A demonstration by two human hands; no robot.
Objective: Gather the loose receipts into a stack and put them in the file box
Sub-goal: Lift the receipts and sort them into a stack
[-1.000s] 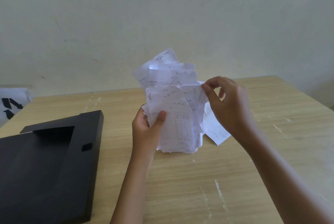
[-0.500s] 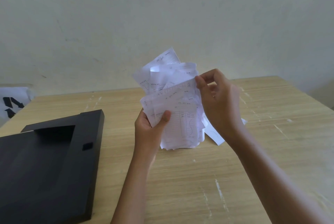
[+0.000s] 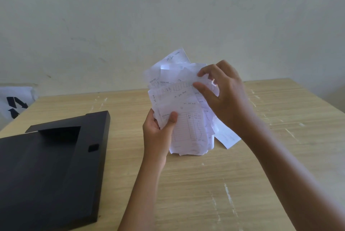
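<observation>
A ragged bundle of white handwritten receipts (image 3: 183, 111) stands upright above the wooden table (image 3: 242, 174), its sheets fanned out unevenly at the top. My left hand (image 3: 158, 133) grips the bundle's lower left side, thumb pressed on the front sheet. My right hand (image 3: 224, 96) pinches the upper right edges of the sheets between thumb and fingers. One receipt (image 3: 226, 137) pokes out low on the right behind the bundle; whether it lies on the table I cannot tell. The black file box (image 3: 56, 165) lies open on the table's left.
A pale wall rises just behind the table's far edge. A white bag with black arrow marks (image 3: 15, 103) sits beyond the left corner. The table's right edge slants down at the far right.
My right hand has shifted left and up along the sheets' top edge, pushing them closer together. The left hand keeps its grip and has barely moved.
</observation>
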